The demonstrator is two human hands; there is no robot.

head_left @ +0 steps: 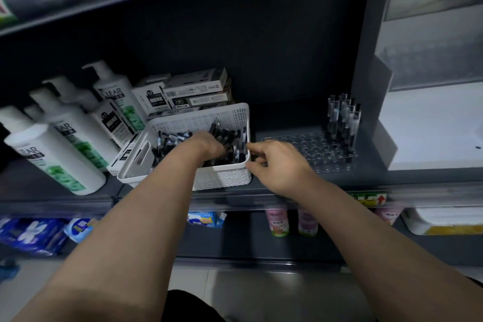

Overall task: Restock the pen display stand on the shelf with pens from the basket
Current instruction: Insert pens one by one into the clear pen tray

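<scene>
A white perforated basket (222, 178) stands on the dark shelf, filled with many black pens (177, 138). My left hand (209, 145) reaches down into the basket, its fingers curled around a bunch of pens. My right hand (274, 162) hovers at the basket's right rim, fingers loosely bent, holding nothing that I can see. To the right sits the clear pen display stand (308, 150) with rows of round holes. Several pens (345, 117) stand upright in its back right corner; the other holes show no pens.
White shampoo bottles (57, 154) stand left of the basket, and stacked pen boxes (193, 91) sit behind it. A grey and white box (431, 112) rises right of the stand. The shelf's front edge (235, 198) runs below my hands, with packets and bottles on the lower shelf.
</scene>
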